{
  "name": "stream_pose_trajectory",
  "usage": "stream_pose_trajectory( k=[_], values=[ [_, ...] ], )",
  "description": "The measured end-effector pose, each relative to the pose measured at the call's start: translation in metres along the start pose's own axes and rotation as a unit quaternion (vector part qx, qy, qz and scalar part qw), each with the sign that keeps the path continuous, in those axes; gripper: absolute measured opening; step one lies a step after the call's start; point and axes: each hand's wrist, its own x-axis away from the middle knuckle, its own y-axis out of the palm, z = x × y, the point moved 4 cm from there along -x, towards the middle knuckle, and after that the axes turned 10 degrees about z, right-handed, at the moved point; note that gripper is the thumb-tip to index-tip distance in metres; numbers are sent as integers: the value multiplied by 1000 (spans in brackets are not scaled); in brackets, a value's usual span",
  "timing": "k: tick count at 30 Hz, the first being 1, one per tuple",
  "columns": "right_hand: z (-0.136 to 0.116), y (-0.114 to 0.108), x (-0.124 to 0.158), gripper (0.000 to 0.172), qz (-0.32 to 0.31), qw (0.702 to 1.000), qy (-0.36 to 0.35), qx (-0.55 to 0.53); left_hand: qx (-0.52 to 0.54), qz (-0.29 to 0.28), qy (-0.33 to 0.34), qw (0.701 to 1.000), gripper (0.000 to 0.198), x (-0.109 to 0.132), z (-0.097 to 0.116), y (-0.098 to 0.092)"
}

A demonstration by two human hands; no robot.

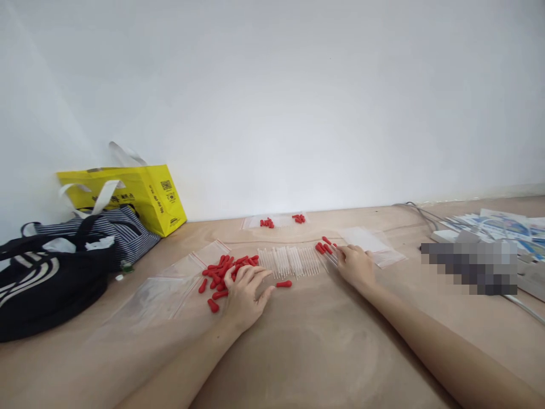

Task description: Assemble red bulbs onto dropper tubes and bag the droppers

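Observation:
My left hand point(247, 296) is over the right edge of a pile of red rubber bulbs point(219, 272), its fingers curved and the thumb held apart. One loose red bulb point(284, 284) lies just right of that hand. A row of thin clear pipette tubes point(292, 261) is laid out between my two hands. My right hand point(355, 264) has its fingertips closed at a dropper point(330, 258), a clear tube with a red bulb. Several such red-capped droppers point(320, 248) lie beside those fingertips, which partly hide them.
Clear zip bags point(157, 295) lie left of the pile, and another plastic bag point(370, 241) lies behind my right hand. A bag with red bulbs point(281, 220) is by the wall. Black bag point(51, 284) and yellow bag point(157, 199) stand left; papers point(496, 227) and cables point(426, 213) lie right.

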Motion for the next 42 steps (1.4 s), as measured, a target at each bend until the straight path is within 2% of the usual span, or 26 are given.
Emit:
stream_pose_trajectory(
  k=[3,10,17,23,29,34,38,42],
  values=[
    [7,2,-2,30,-40,997,40,54,0,-3,9,1000,14,0,0,1],
    [0,5,1,25,-91,993,41,70,-5,-17,23,1000,8,-2,3,3],
    [-2,4,2,24,-93,992,34,76,4,-39,17,999,9,-7,18,14],
    [-19,1,3,27,-55,997,-3,56,1,-66,24,998,11,-12,26,22],
    [-36,10,-2,25,-118,992,1,55,11,-89,40,995,8,-13,28,24],
    [-39,21,-7,25,-125,989,13,75,41,-98,42,993,9,-11,28,25],
    [-42,27,-7,24,-124,989,4,81,84,-76,17,993,16,-7,22,22],
    [-47,17,-5,24,-106,991,-14,84,117,-39,30,992,33,-2,18,17]
  ],
)
